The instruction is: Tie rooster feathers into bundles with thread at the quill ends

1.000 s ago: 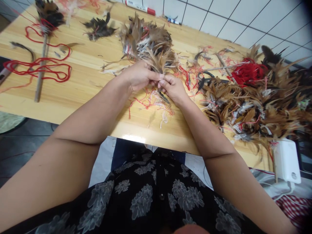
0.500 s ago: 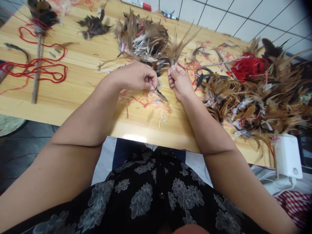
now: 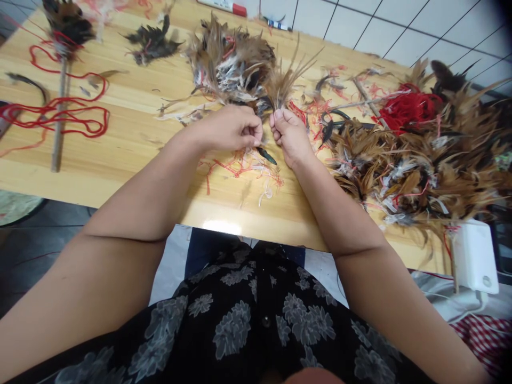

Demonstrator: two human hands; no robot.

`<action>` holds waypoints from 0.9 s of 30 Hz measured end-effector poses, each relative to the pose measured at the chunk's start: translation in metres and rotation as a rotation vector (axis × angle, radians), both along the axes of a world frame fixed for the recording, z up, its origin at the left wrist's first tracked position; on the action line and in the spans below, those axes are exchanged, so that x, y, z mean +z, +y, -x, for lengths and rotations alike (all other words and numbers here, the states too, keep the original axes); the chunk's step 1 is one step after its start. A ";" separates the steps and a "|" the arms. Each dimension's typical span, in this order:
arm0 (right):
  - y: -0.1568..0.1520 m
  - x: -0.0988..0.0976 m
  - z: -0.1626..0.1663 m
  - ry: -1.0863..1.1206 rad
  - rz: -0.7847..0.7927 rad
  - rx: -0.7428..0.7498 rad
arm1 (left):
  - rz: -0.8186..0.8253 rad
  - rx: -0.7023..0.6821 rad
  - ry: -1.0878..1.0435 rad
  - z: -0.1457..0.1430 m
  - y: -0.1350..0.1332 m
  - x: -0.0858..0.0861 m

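My right hand [image 3: 291, 136] is closed round the base of a small bunch of brown feathers [image 3: 285, 80] that fans upward from its fingers. My left hand [image 3: 232, 128] is curled into a pinch right beside it, gripping a dark feather [image 3: 267, 156] whose tip pokes out below the fingers. Both hands hover over a tangle of red and white thread scraps [image 3: 244, 168] on the wooden table [image 3: 132, 138]. Just beyond the hands lies a heap of brown and white feathers [image 3: 230, 61].
A large pile of brown feathers [image 3: 424, 160] with red yarn [image 3: 406, 106] fills the right side. On the left a stick with a feather head [image 3: 60, 106] lies among loops of red cord [image 3: 60, 114]. A white box [image 3: 474, 256] sits at the right table edge.
The right hand pulled a bunch of feathers apart from the left hand and raised it upright, then both hands came close together again.
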State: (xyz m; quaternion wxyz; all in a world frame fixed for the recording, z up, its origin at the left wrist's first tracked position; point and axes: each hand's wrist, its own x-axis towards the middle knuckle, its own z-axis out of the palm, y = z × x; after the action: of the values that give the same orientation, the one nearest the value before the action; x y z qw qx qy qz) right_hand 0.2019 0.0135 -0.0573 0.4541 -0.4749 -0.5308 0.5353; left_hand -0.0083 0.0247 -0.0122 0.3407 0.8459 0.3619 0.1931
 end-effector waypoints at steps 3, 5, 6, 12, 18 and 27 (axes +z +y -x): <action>0.000 -0.002 0.001 0.014 0.009 -0.014 | 0.065 0.129 -0.201 0.000 -0.002 0.003; -0.001 -0.002 0.001 0.017 0.019 -0.021 | 0.129 0.224 -0.353 -0.003 -0.004 0.002; -0.001 -0.001 0.001 0.015 0.023 -0.023 | 0.155 0.267 -0.432 -0.005 -0.005 0.001; -0.004 0.001 0.000 0.005 0.030 -0.012 | 0.349 0.358 -0.694 -0.021 -0.001 -0.020; -0.010 0.007 0.004 -0.023 0.022 -0.020 | 0.369 0.367 -0.735 -0.027 0.000 -0.031; -0.009 0.010 0.006 -0.043 0.018 -0.031 | 0.340 0.319 -0.751 -0.022 0.001 -0.030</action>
State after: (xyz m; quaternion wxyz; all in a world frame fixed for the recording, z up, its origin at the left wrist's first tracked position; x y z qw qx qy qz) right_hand 0.1958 0.0045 -0.0476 0.4466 -0.4987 -0.5279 0.5227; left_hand 0.0133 0.0261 -0.0419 0.5488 0.5826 0.3656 0.4751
